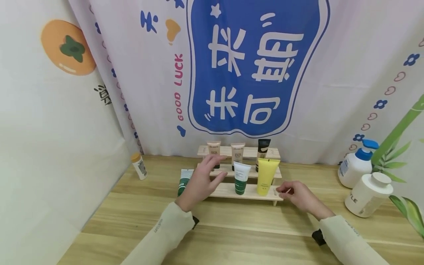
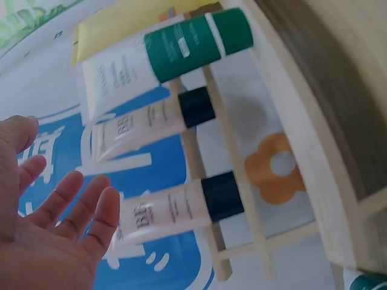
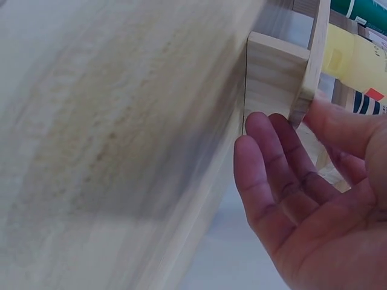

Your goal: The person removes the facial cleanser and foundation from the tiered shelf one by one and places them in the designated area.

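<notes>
A stepped wooden rack (image 1: pixel 223 190) stands on the table, bearing tubes on two levels. At its right end my right hand (image 1: pixel 299 196) pinches the corner of the lower board, thumb on top. My left hand (image 1: pixel 201 183), fingers spread, hovers in front of the rack's left part and holds nothing. Behind it a BB cream tube (image 1: pixel 214 148) is partly covered; another BB cream tube (image 1: pixel 238 151) and a black tube (image 1: pixel 263 148) share the upper level. On the lower board stand a white-and-green tube (image 1: pixel 241 177) and a yellow tube (image 1: pixel 267 176).
Left of the rack is another green-and-white tube (image 1: pixel 184 180), partly behind my left hand. A small orange-capped bottle (image 1: pixel 139 167) stands farther left. On the right are a blue-topped pump bottle (image 1: pixel 356 167) and a white jar (image 1: pixel 368 195). A printed curtain (image 1: pixel 155 110) hangs behind.
</notes>
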`<state>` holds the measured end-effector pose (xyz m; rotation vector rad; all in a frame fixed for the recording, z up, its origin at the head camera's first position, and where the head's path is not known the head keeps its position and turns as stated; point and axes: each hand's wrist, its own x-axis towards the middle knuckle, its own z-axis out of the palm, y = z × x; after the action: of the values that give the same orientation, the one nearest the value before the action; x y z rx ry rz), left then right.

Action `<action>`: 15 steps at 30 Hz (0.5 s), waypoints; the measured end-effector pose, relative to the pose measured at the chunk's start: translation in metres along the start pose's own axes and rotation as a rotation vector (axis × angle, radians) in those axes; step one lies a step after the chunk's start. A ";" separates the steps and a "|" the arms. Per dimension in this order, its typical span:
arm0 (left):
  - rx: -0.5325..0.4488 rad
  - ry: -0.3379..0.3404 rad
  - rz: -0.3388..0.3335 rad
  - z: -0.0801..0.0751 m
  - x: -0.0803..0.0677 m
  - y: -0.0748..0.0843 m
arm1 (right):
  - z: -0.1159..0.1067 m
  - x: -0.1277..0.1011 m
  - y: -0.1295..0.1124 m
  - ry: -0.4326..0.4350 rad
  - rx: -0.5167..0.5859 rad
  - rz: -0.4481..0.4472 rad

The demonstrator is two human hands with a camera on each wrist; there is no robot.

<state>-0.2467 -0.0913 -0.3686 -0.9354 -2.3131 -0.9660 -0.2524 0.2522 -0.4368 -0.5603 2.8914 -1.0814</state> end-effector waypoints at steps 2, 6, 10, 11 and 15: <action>0.025 -0.019 0.003 0.005 0.001 0.000 | 0.000 0.000 -0.001 -0.004 -0.003 -0.008; 0.069 -0.061 -0.007 0.016 0.004 0.000 | 0.000 0.000 0.000 -0.009 0.001 -0.006; 0.072 -0.088 -0.028 0.025 0.006 0.001 | 0.000 0.000 0.002 -0.007 0.008 -0.005; 0.070 -0.091 -0.032 0.027 0.007 0.001 | 0.000 0.000 0.002 -0.007 0.009 -0.006; 0.066 -0.096 -0.035 0.032 0.008 0.001 | 0.000 0.000 0.003 -0.003 0.011 -0.007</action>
<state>-0.2556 -0.0632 -0.3839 -0.9369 -2.4335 -0.8709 -0.2534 0.2539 -0.4386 -0.5723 2.8813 -1.0953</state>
